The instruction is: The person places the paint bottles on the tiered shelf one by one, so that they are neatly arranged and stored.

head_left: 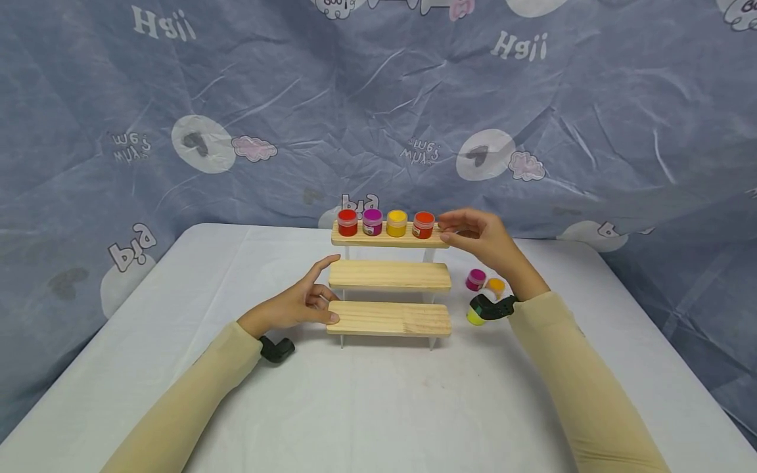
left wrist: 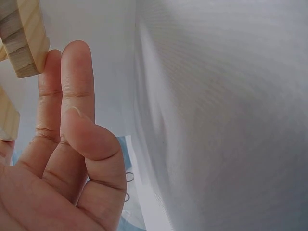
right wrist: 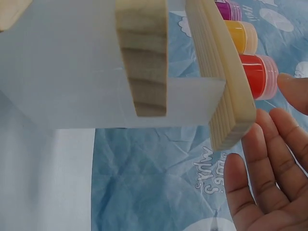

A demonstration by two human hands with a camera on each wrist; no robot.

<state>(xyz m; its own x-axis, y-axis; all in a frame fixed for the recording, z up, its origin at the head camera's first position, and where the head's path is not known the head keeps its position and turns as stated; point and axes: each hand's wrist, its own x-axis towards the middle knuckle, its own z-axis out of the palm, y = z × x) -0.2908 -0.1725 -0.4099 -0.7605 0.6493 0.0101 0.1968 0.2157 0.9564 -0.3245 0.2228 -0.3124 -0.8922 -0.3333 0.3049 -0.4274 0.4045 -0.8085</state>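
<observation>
A wooden three-tier stand with translucent supports holds a row of small lidded jars on its top shelf: a red jar, a purple jar, a yellow jar and an orange-red jar at the right end. My right hand is beside the orange-red jar, its fingers extended at the shelf's end and holding nothing. In the right wrist view the thumb lies close to that jar's lid. My left hand touches the left ends of the lower shelves, with the fingers mostly straight.
Right of the stand, a purple jar, an orange jar and a yellow-green jar are on the white-covered table, partly hidden by the right wrist camera. A blue-grey printed cloth hangs behind.
</observation>
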